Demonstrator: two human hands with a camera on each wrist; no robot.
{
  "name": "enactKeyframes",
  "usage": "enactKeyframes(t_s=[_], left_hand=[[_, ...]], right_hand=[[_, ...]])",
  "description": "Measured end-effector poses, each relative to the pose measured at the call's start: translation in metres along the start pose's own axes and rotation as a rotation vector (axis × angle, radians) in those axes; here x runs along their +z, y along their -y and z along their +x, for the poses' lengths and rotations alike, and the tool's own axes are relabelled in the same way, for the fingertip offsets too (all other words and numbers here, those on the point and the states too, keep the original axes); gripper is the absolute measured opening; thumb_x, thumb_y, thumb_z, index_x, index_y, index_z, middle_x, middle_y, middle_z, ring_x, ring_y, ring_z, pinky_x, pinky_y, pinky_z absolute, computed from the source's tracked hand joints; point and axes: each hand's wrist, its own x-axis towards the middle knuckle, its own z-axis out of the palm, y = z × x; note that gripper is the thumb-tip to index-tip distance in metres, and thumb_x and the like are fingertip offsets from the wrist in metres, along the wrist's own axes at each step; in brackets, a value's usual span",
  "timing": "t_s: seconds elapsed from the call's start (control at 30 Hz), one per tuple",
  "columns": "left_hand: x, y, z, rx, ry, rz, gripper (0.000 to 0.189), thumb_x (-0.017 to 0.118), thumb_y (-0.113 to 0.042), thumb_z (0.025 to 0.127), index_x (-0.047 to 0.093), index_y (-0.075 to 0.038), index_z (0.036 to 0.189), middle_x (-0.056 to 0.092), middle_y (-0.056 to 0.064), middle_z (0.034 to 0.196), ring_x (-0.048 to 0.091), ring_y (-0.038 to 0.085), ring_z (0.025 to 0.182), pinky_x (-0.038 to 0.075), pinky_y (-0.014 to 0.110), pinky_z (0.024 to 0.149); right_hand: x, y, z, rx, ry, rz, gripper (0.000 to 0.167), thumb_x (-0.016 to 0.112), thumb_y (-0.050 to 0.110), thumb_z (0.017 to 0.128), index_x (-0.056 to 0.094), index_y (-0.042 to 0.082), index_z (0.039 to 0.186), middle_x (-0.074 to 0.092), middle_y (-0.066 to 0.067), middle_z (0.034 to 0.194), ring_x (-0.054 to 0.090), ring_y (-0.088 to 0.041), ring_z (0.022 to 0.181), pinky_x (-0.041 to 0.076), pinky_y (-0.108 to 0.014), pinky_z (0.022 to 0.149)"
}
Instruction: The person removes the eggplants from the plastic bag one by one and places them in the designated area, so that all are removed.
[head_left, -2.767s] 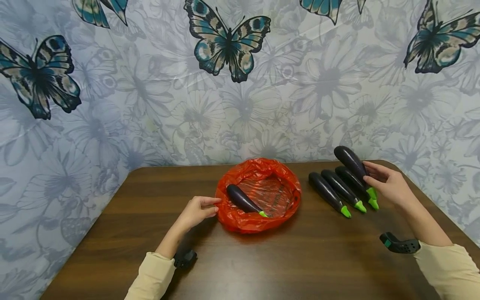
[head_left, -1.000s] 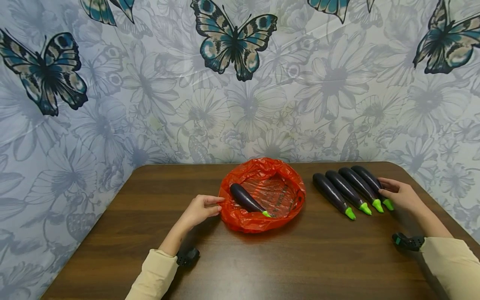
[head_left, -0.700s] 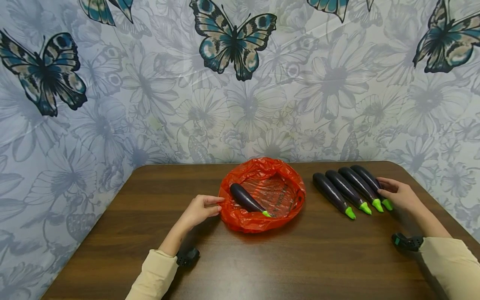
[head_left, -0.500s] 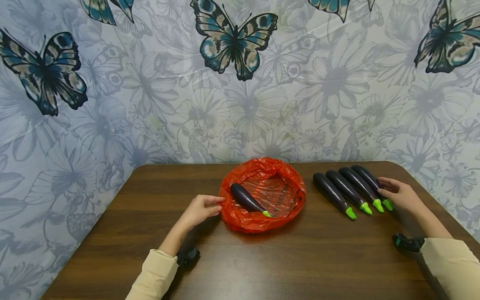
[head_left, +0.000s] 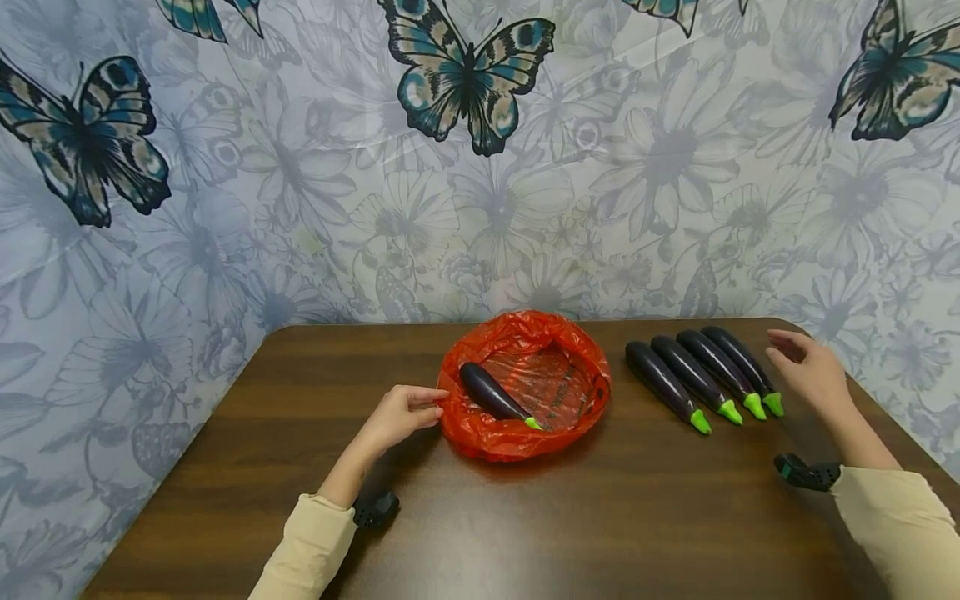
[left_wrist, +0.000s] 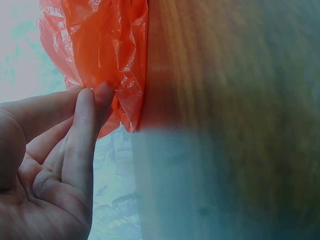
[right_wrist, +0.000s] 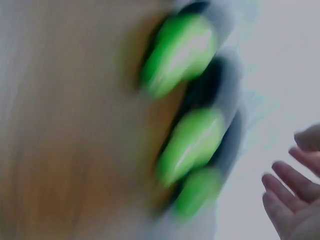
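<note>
A red plastic bag (head_left: 525, 446) stands on the table with its mouth rolled wide, and one dark purple eggplant (head_left: 491, 392) lies inside it. My left hand (head_left: 397, 417) pinches the bag's left side between thumb and fingers; the left wrist view shows the crinkled film at the fingertips. To the right of the bag, several eggplants (head_left: 693, 379) with bright green stem ends lie side by side in a slanted row. My right hand (head_left: 813, 375) hovers just right of the row, holding nothing, its fingers loosely bent. Green stem ends (right_wrist: 192, 145) appear blurred in the right wrist view.
The brown wooden table (head_left: 480, 533) runs back to a wall hanging (head_left: 487, 225) printed with flowers and butterflies. A black device (head_left: 375, 510) is strapped at the left wrist and another black device (head_left: 806, 472) at the right wrist.
My right hand set one eggplant down at the right end of the row, let go of it and moved up and to the right. The left hand has stayed at the bag.
</note>
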Motion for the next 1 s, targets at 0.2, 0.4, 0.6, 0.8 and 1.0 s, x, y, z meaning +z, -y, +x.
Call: enactKeyframes(t_s=[0.2,0.4,0.6,0.8,1.0], left_hand=[[-0.001,-0.001,0.0,-0.002,0.001,0.001,0.032,0.061,0.006,0.087,0.057,0.014,0.118,0.059,0.026,0.113,0.063,0.03,0.095,0.053,0.034,0.076],[0.0,-0.001,0.0,0.001,-0.005,-0.004,0.031,0.06,0.007,0.087,0.057,0.015,0.117,0.06,0.026,0.112,0.063,0.029,0.094,0.054,0.034,0.075],[0.0,-0.001,0.0,0.002,-0.001,-0.002,0.031,0.06,0.007,0.087,0.057,0.014,0.117,0.059,0.027,0.113,0.063,0.03,0.095,0.054,0.034,0.076],[0.0,-0.001,0.001,0.003,-0.009,0.004,0.031,0.06,0.007,0.087,0.057,0.014,0.117,0.059,0.027,0.113,0.063,0.03,0.095,0.054,0.034,0.076],[-0.001,0.001,0.001,0.005,0.004,0.002,0.032,0.059,0.007,0.088,0.057,0.014,0.118,0.059,0.027,0.114,0.063,0.03,0.096,0.053,0.034,0.076]], right_hand=[[0.012,0.066,0.004,0.003,-0.122,0.174,0.042,0.05,0.023,0.097,0.051,-0.002,0.13,0.056,-0.022,0.122,0.054,-0.017,0.105,0.041,-0.013,0.084],[0.041,0.135,-0.002,-0.131,-0.081,0.286,0.038,0.053,0.018,0.096,0.053,-0.002,0.129,0.057,-0.021,0.121,0.054,-0.006,0.103,0.043,-0.012,0.084],[0.083,0.175,-0.008,-0.227,0.022,0.363,0.033,0.056,0.012,0.095,0.056,-0.002,0.124,0.06,-0.02,0.117,0.056,-0.031,0.107,0.047,-0.039,0.089],[0.119,0.192,-0.006,-0.226,0.122,0.437,0.032,0.058,0.003,0.092,0.056,-0.004,0.123,0.06,-0.022,0.115,0.057,-0.031,0.106,0.046,-0.046,0.089],[0.143,0.205,-0.009,-0.224,0.193,0.464,0.031,0.058,0.003,0.091,0.057,-0.004,0.122,0.061,-0.021,0.113,0.057,-0.03,0.104,0.047,-0.045,0.089]])
